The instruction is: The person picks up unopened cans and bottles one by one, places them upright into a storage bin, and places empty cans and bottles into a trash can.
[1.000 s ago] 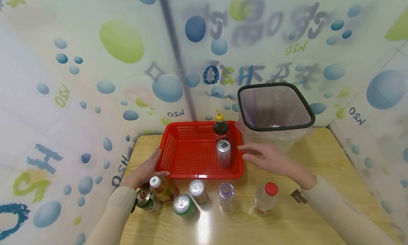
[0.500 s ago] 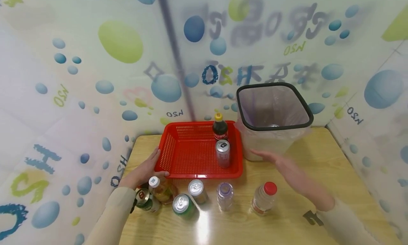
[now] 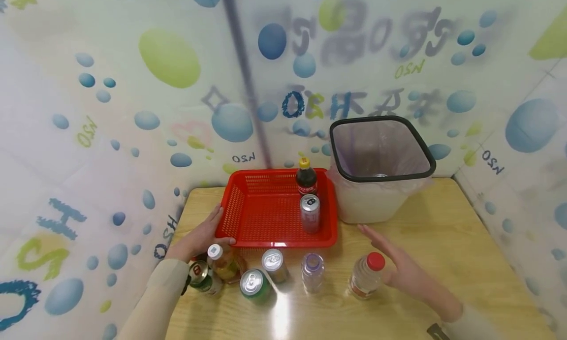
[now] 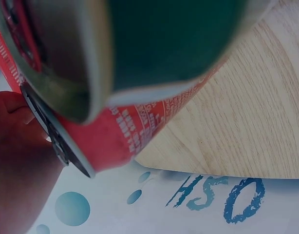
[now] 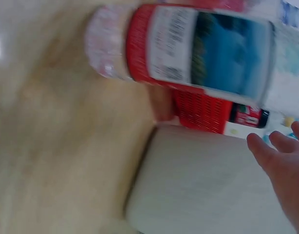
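My left hand (image 3: 199, 239) rests against the front left corner of a red plastic basket (image 3: 274, 244), fingers extended along its side. A cola bottle (image 3: 306, 180) with a yellow cap and a silver can (image 3: 310, 214) stand in the basket's right end. My right hand (image 3: 405, 271) is just right of a clear water bottle (image 3: 365, 278) with a red cap, fingers extended and holding nothing. In the right wrist view that bottle (image 5: 174, 46) appears close, its label facing the camera. Below my left wrist, a green can (image 4: 169, 44) and a red can (image 4: 115, 136) fill the left wrist view.
A white bin (image 3: 367, 202) with a plastic liner stands behind the basket's right side. Along the front are an amber drink bottle (image 3: 228, 266), a green can with a silver top (image 3: 254, 286), a silver can (image 3: 275, 266) and a purple-capped bottle (image 3: 312, 276). Patterned walls surround the table.
My right hand has drawn away from the basket's right side, moving right and toward me, to beside the red-capped bottle. The left hand has stayed at the basket corner.
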`<state>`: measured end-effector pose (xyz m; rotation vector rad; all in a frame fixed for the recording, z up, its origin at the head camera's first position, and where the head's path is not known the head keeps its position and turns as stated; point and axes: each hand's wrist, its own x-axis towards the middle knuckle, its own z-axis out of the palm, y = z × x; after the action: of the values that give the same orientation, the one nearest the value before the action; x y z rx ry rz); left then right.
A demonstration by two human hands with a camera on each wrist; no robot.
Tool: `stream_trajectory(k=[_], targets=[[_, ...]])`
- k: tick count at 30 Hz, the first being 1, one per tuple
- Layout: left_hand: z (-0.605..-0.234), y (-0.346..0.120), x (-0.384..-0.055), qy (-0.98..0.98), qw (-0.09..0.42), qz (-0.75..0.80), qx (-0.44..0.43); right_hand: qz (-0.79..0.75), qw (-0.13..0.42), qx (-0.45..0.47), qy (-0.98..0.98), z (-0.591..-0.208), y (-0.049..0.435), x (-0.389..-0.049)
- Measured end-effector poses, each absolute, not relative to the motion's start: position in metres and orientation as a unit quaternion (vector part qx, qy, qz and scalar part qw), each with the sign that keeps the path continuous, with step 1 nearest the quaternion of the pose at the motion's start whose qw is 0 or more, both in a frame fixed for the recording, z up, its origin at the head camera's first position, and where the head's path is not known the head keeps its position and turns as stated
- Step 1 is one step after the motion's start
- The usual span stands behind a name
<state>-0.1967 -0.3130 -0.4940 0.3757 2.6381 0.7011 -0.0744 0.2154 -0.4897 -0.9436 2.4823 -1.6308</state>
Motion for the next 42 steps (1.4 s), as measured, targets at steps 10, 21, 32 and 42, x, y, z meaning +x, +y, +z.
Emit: stream_trajectory(k=[10, 21, 32, 42], targets=[[-0.495, -0.313, -0.197, 0.941, 0.188, 0.245, 0.136, -0.499, 0.02, -0.267, 0.824, -0.514, 0.21, -0.066], [-0.495, -0.313, -0.196, 0.941, 0.189, 0.248, 0.131, -0.54, 0.016, -0.245, 0.805, -0.526, 0.204, -0.066], [-0.495, -0.312, -0.197, 0.939, 0.189, 0.253, 0.133, -0.575, -0.02, -0.224, 0.787, -0.53, 0.193, -0.061], [-0.493, -0.311, -0.197, 0.936, 0.199, 0.26, 0.128, -0.583, -0.021, -0.21, 0.785, -0.529, 0.19, -0.06]])
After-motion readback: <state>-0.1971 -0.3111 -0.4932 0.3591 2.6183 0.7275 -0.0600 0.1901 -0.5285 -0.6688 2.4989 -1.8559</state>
